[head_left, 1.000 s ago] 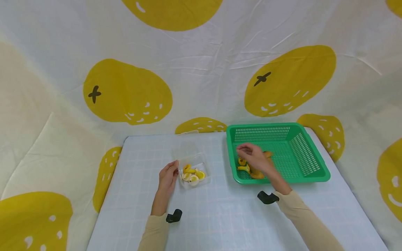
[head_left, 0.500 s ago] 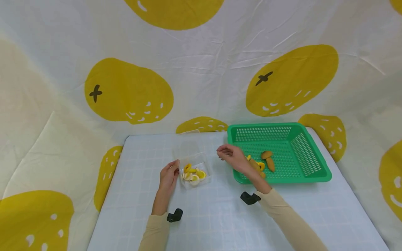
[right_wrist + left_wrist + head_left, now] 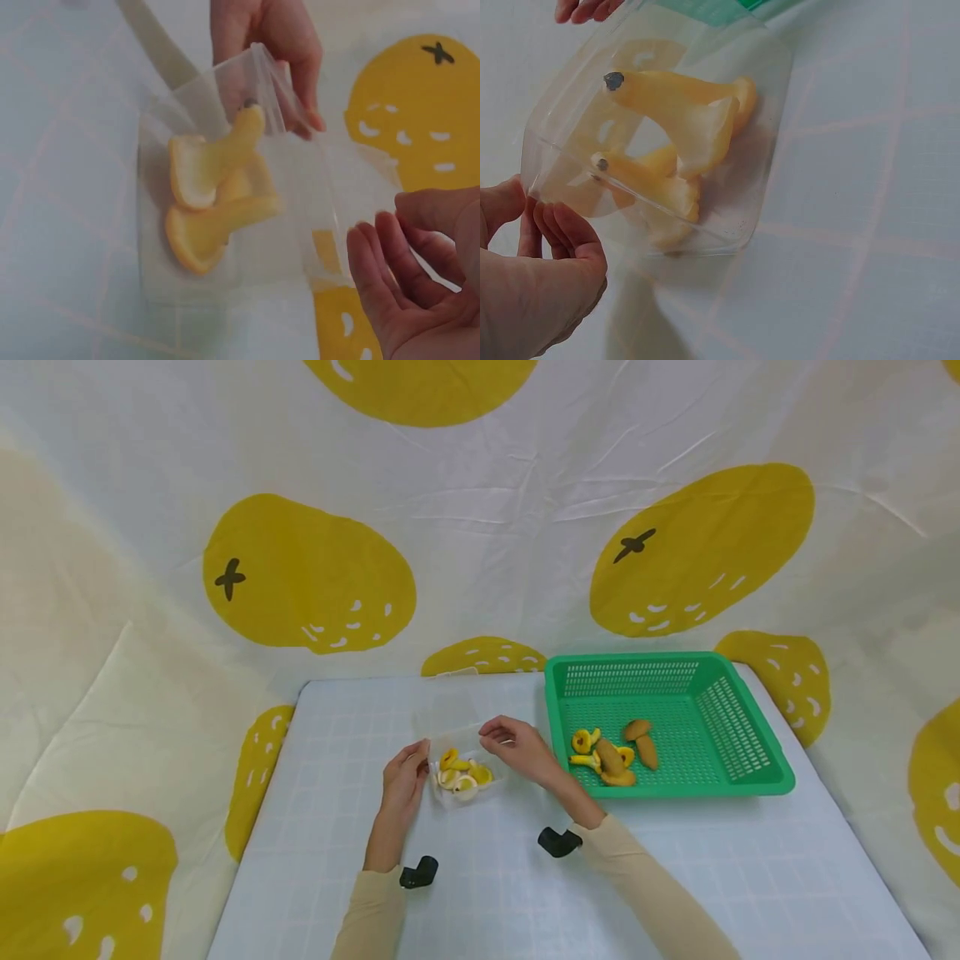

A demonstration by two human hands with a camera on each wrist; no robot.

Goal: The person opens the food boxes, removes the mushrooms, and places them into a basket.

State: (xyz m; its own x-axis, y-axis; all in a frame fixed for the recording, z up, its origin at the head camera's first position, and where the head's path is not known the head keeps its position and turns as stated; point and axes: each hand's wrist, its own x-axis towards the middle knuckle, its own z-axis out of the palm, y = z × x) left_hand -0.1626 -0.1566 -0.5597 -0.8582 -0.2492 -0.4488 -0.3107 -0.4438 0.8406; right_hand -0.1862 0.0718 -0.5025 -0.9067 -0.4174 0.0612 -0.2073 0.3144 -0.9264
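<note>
A clear plastic box [image 3: 486, 791] with its lid [image 3: 442, 714] lying open behind it stands left of centre in the head view. Several yellow chanterelle mushrooms [image 3: 682, 112] lie inside, stems and pale cap edges showing through the walls. My left hand [image 3: 402, 781] pinches the box's left edge between thumb and fingertips. Over the box's far right corner is my right hand [image 3: 519, 750], its fingers loosely bent and nothing between them. In the right wrist view its fingertips [image 3: 386, 221] are close to the lid side of the box.
A green slatted basket [image 3: 675, 791] stands to the right. On its left side lie yellow mushrooms [image 3: 581, 742] and brown mushrooms [image 3: 645, 750]. A white cloth with yellow printed shapes hangs behind the pale checked table [image 3: 495, 877].
My right hand has moved left, out from over the green basket to the clear box, uncovering the mushrooms in the basket. My left hand keeps its hold on the box.
</note>
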